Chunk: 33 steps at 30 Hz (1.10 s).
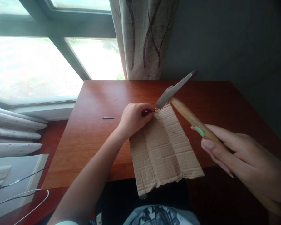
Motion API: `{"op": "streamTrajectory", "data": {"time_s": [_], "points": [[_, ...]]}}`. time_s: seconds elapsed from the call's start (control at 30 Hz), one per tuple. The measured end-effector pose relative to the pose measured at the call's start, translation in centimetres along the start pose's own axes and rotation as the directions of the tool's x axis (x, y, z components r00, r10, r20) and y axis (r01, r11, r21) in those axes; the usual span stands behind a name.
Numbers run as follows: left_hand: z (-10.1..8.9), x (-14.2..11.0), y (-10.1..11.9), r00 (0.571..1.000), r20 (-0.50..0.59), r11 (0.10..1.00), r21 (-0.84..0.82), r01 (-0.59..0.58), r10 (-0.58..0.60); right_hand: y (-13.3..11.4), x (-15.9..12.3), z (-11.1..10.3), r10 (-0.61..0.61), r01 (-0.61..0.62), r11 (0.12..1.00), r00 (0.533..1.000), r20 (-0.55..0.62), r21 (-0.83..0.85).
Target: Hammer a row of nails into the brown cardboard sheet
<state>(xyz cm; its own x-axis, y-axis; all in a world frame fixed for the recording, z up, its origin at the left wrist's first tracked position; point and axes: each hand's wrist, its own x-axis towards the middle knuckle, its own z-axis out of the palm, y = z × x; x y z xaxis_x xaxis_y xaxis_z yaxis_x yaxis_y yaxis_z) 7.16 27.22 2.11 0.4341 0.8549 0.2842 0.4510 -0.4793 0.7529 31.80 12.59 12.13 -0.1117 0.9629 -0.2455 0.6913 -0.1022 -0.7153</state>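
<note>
A torn piece of corrugated cardboard (162,147) lies on the wooden table and hangs over its front edge. At its far left corner my left hand (138,117) pinches a small nail (155,109), of which only the head end shows between the fingertips. My right hand (243,159) is wrapped around the wooden handle of a hammer (189,114) with a green oval label. The hammer's metal head is tilted, its lower face close to the nail; whether they touch I cannot tell. A few loose nails (108,118) lie left of my left hand.
The reddish-brown table (89,150) stands by a window (30,68) and a patterned curtain (145,40). A dark wall (224,40) rises behind. At lower left are a wall socket (0,173) and cables (28,190).
</note>
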Motion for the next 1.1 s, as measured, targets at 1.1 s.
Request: {"op": "streamTrajectory", "data": {"time_s": [1.1], "points": [[-0.1, 0.1, 0.1, 0.998, 0.040, 0.998, 0.044, 0.043, -0.045, -0.6, 1.2, 0.0, -0.049, 0.054, 0.993, 0.998, 0.050, -0.105]]}}
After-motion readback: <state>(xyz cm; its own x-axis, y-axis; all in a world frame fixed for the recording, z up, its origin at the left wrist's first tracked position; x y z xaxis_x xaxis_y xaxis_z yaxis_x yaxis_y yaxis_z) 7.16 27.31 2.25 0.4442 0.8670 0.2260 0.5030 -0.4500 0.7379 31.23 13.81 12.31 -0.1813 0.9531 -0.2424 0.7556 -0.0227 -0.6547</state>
